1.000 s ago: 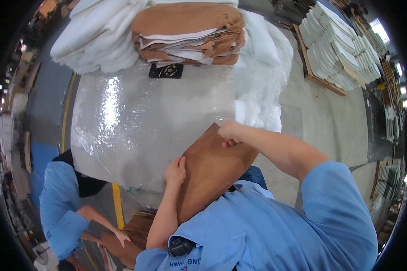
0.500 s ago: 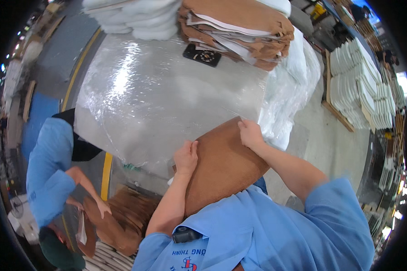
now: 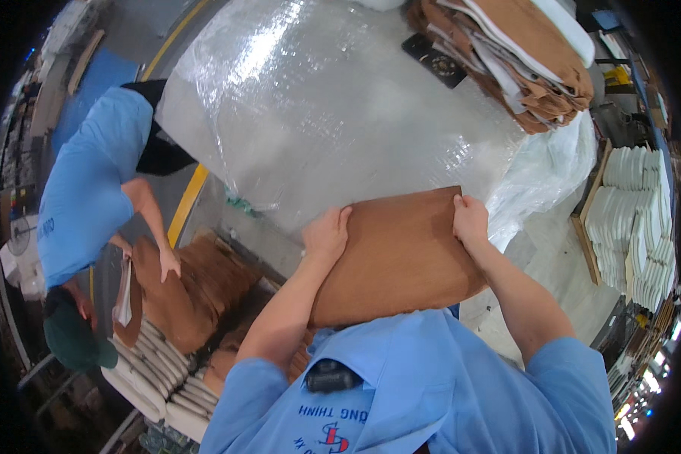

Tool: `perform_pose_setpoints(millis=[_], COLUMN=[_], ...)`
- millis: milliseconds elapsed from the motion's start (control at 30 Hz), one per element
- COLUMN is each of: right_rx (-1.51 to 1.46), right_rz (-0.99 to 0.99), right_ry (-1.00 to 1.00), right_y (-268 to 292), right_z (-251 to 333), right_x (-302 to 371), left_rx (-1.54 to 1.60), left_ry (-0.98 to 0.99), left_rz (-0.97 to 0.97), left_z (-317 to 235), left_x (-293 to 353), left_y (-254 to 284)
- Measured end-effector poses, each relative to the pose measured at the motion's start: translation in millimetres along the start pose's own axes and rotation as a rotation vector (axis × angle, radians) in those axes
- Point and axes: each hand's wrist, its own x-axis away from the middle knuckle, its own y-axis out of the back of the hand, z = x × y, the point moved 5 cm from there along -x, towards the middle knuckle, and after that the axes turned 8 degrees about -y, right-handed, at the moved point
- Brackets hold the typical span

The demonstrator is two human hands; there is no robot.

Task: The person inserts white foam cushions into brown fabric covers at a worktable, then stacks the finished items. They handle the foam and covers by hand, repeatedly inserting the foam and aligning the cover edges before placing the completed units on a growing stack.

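We are holding a brown sheet [image 3: 405, 261] up in front of our blue shirt [image 3: 431, 378], its far edge overlapping the near part of a film-covered grey surface [image 3: 333, 121]; whether the two are touching, we cannot tell; the fingers of our left hand [image 3: 328, 234] are gripping the sheet's left edge near its far corner, while those of our right hand [image 3: 471, 223] are pinching the far right corner, thumb on top; between the hands the sheet is lying fairly smooth; a black device [image 3: 331, 376] is hanging at our collar; farther out on the surface, a flat black object [image 3: 435, 60] is lying just beside a stack of brown and white sheets [image 3: 522, 53], and crumpled clear film [image 3: 548, 170] is spilling over the right side; beyond it, white pieces [image 3: 628, 219] are standing in rows on a wooden pallet [image 3: 589, 219]; to our left, a co-worker [image 3: 91, 189] in a blue shirt and dark green cap is bending over a pile of brown pieces [image 3: 216, 276], with stacked white pieces [image 3: 159, 363] lying below and a yellow floor line [image 3: 188, 204] running behind.
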Motion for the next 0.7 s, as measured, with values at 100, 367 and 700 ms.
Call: perform_pose_setpoints(millis=[100, 367, 700], right_rx=[0.003, -0.238, -0.157], right_rz=[0.022, 0.309, 0.154], right_ry=[0.028, -0.147, 0.052], right_y=[-3, 0, -16], right_z=[9, 9, 2], right_x=[1, -5, -15], left_rx=[-0.022, 0.159, 0.074], left_ry=[-0.025, -0.038, -0.005], left_rz=[-0.069, 0.091, -0.104], left_z=[8, 32, 30], left_x=[15, 34, 28], left_y=[-8, 14, 6])
